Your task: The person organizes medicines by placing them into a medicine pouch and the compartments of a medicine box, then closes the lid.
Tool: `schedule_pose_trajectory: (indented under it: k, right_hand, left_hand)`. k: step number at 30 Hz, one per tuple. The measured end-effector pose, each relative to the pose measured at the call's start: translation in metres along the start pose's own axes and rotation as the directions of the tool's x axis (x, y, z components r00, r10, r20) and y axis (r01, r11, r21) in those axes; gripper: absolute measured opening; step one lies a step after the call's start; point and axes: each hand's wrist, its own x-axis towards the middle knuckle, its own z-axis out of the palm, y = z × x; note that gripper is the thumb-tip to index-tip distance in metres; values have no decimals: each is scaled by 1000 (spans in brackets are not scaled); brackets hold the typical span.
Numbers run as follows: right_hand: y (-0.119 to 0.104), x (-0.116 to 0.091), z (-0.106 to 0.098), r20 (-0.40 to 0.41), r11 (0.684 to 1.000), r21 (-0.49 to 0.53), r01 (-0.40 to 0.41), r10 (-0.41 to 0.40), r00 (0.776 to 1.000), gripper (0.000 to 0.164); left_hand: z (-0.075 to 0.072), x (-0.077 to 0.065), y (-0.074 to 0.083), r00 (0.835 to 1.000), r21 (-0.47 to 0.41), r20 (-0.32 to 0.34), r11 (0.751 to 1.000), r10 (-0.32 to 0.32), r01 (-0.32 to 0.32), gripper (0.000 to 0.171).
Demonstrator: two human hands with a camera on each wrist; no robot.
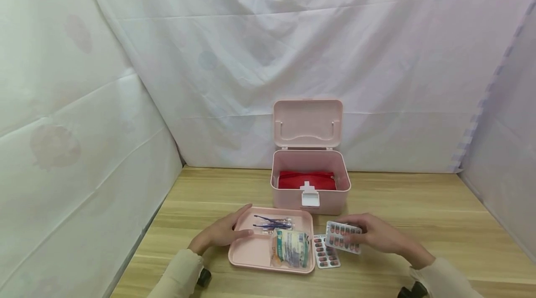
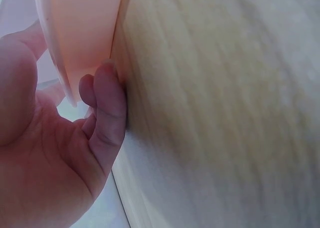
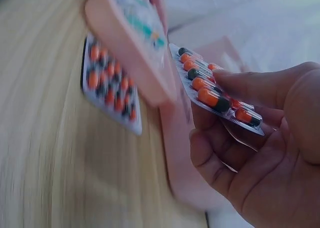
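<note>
My right hand (image 1: 374,232) pinches a blister pack of capsules (image 1: 343,236) between thumb and fingers, raised above the table. In the right wrist view its orange and dark green capsules (image 3: 214,100) face up. A second blister pack (image 1: 326,251) lies on the table just right of the pink tray (image 1: 251,254). My left hand (image 1: 224,230) holds the tray's left rim, thumb over the edge and other fingers along the outer wall (image 2: 82,30). Inside the tray are a clear packet with green and white print (image 1: 292,248) and some thin wrapped items with dark blue sticks (image 1: 273,223).
Behind the tray stands a pink box (image 1: 289,199) with its lid (image 1: 309,123) raised, a white clasp (image 1: 310,198) in front and a red pouch (image 1: 307,180) inside. White cloth (image 1: 259,65) hangs behind and beside the wooden table (image 1: 402,205).
</note>
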Motion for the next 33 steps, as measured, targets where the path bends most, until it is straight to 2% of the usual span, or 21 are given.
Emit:
schedule_pose_trajectory:
  k: [5, 12, 19, 23, 30, 33]
  right_hand:
    - [-22, 10, 12, 41, 997, 52, 56, -58, 997, 38]
    - [-36, 26, 23, 74, 998, -8, 63, -62, 995, 36]
    - [-50, 47, 39, 49, 988, -66, 138, -135, 990, 36]
    - [-58, 62, 50, 23, 979, -90, 185, -184, 983, 33]
    - [-74, 88, 70, 1, 989, -47, 137, -137, 991, 32]
    - [-79, 97, 79, -14, 990, -59, 127, -128, 992, 32]
  left_hand:
    - [-1, 0, 0, 1000, 9, -1, 1000, 3, -3, 80]
    - [1, 1, -3, 1000, 19, 4, 1000, -1, 0, 81]
    - [0, 0, -1, 1000, -7, 0, 1000, -18, 18, 81]
    - [0, 0, -2, 1000, 3, -7, 1000, -4, 4, 80]
    - [-1, 0, 0, 1000, 12, -17, 1000, 21, -21, 80]
    - [0, 0, 0, 999, 20, -19, 999, 26, -26, 80]
